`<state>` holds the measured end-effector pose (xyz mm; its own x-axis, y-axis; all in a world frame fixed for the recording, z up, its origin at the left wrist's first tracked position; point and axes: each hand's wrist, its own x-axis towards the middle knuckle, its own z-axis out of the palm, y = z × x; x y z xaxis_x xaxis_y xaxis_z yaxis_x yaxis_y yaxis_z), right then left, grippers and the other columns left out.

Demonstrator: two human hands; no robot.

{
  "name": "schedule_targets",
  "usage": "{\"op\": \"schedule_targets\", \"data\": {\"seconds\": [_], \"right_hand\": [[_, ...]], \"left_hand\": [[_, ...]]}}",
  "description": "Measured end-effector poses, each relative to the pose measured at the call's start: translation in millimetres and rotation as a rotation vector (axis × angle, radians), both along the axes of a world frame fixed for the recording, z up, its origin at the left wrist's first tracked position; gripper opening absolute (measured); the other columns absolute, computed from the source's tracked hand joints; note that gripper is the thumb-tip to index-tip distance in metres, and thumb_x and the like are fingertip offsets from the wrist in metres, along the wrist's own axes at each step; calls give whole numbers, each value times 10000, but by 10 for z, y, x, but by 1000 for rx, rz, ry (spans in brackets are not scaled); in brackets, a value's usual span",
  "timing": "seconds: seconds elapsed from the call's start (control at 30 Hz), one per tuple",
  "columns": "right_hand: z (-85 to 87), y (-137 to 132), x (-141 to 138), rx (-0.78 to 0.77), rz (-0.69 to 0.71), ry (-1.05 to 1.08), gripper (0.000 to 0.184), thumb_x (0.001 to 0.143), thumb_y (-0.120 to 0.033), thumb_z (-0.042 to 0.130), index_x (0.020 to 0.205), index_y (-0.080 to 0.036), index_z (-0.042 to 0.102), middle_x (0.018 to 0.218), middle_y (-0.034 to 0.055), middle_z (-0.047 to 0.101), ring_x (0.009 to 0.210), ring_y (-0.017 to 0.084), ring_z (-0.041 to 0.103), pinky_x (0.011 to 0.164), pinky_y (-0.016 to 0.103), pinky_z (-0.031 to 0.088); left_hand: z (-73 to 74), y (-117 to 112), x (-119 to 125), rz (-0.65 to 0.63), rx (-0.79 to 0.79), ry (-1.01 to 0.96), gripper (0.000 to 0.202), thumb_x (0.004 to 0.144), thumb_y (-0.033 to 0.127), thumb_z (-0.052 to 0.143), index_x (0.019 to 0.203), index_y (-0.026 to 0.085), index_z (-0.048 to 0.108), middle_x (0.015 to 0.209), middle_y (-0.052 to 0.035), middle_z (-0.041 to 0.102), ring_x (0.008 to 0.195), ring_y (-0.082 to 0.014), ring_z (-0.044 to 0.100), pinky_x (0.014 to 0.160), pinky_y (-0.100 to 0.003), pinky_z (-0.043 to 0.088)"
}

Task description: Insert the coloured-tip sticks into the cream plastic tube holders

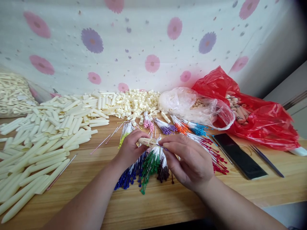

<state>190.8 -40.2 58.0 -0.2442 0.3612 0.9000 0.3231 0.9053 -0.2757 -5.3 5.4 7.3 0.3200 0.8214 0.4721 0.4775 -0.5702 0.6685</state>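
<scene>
My left hand (130, 150) is closed on a short cream plastic tube (146, 141) held level over the wooden table (168, 201). My right hand (188, 159) pinches a thin purple-tipped stick (162, 146) at the tube's right end. Under both hands lie bundles of white sticks with blue tips (129, 175), green tips (150, 166) and dark tips (163, 171). A red-tipped bundle (216, 156) lies to the right of my right hand.
Long cream tubes (35, 153) cover the left of the table. Small cream rings (136, 102) are heaped at the back. A clear bag (192, 107) and a red bag (259, 118) hold more parts. A black phone (240, 156) and tweezers (266, 161) lie right.
</scene>
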Motion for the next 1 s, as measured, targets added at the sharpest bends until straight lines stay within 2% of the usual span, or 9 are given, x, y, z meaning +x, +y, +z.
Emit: {"op": "schedule_targets", "data": {"seconds": [0.13, 0.27, 0.37, 0.53, 0.8, 1.0], "right_hand": [[-1, 61, 34, -111, 13, 37, 159, 810, -62, 576, 923, -166, 617, 852, 79, 679, 796, 163, 639, 686, 307, 550], [-17, 112, 48, -145, 3, -40, 156, 829, -85, 568, 941, -167, 639, 888, 77, 657, 808, 165, 615, 704, 325, 529], [-68, 144, 49, -99, -52, -129, 189, 825, -85, 586, 974, -185, 644, 978, 79, 618, 871, 172, 591, 730, 338, 514], [-135, 153, 40, -73, -107, -64, 201, 787, -87, 651, 948, -207, 647, 983, 48, 511, 914, 150, 540, 740, 294, 496], [-116, 197, 53, -219, -83, -80, 88, 796, -112, 640, 837, -190, 633, 899, 35, 497, 864, 155, 528, 731, 307, 475], [-213, 255, -14, -423, -16, 98, 50, 810, -149, 621, 798, -188, 650, 886, 36, 518, 869, 158, 533, 773, 323, 462]], "left_hand": [[27, -8, -27, -11, 3, 14, 411, 811, 566, 554, 929, 177, 615, 863, -50, 620, 836, -196, 577, 746, -307, 445], [54, -46, -44, -99, 41, 50, 541, 826, 649, 432, 1060, 180, 563, 962, -75, 594, 914, -217, 560, 806, -331, 445], [66, -79, -45, -126, 35, 49, 469, 906, 567, 345, 1090, 186, 547, 984, -76, 571, 934, -209, 547, 826, -330, 440], [79, -111, -29, -99, 91, 14, 382, 927, 482, 382, 1026, 180, 592, 939, -63, 542, 911, -197, 530, 805, -315, 433], [81, -118, -9, 15, 244, 68, 286, 917, 404, 463, 1003, 171, 605, 906, -64, 534, 874, -192, 531, 765, -311, 442], [75, -109, -13, 143, 326, 133, 272, 902, 403, 492, 1008, 189, 621, 889, -62, 549, 848, -198, 543, 756, -323, 448]]}}
